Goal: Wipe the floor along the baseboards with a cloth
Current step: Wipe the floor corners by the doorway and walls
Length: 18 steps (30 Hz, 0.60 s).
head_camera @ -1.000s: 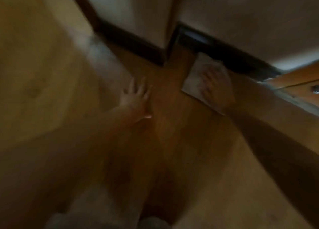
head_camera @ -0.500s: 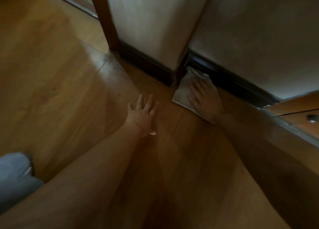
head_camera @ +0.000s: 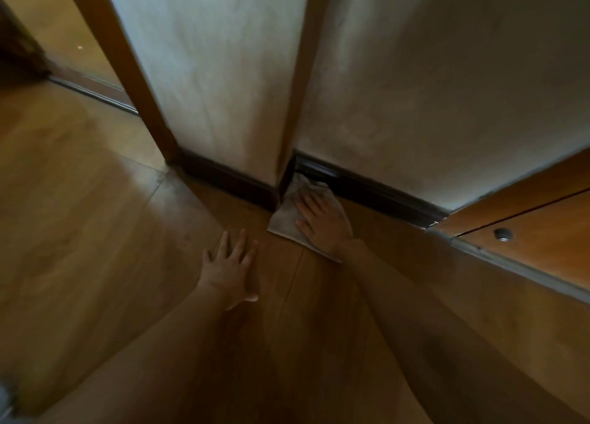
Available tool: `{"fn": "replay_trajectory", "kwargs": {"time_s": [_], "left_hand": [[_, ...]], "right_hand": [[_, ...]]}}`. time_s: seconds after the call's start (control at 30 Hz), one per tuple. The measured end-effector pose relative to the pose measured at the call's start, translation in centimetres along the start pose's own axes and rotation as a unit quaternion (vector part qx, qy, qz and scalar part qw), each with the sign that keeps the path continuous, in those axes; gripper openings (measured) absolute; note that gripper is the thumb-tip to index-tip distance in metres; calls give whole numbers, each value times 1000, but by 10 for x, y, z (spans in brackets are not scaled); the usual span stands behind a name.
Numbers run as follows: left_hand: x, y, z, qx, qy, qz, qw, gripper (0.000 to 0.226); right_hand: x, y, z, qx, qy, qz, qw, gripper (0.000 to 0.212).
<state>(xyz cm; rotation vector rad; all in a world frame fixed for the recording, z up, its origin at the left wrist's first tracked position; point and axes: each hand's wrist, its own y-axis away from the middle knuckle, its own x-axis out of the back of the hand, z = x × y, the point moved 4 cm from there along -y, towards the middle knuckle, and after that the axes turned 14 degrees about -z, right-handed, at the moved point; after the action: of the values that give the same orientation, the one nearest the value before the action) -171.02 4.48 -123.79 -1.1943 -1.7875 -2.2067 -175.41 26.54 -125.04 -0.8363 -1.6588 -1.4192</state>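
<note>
A pale grey cloth (head_camera: 284, 217) lies flat on the wooden floor (head_camera: 95, 232), pushed into the inner corner where two dark baseboards (head_camera: 376, 193) meet. My right hand (head_camera: 319, 222) presses on the cloth with straight, spread fingers, fingertips near the baseboard. My left hand (head_camera: 231, 268) rests flat on the bare floor a little to the left and nearer to me, palm down, fingers spread, holding nothing.
White walls rise above the baseboards, with a wooden post (head_camera: 127, 82) at the left wall edge. A door track (head_camera: 95, 94) runs at far left. At right, a wooden panel with a round metal fitting (head_camera: 503, 234) and a metal threshold strip (head_camera: 526, 270).
My right hand has slid the cloth left along the baseboard into the corner. My left hand has stayed flat on the floor. The view has tilted up.
</note>
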Motion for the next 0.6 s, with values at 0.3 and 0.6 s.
{"fn": "replay_trajectory", "kwargs": {"time_s": [0.3, 0.6], "left_hand": [[6, 7, 3, 17, 6, -16, 1000, 111], [0, 2, 0, 3, 21, -6, 1000, 112]], "right_hand": [[-43, 85, 55, -34, 16, -16, 999, 63], [-10, 15, 20, 16, 24, -42, 999, 85]]}}
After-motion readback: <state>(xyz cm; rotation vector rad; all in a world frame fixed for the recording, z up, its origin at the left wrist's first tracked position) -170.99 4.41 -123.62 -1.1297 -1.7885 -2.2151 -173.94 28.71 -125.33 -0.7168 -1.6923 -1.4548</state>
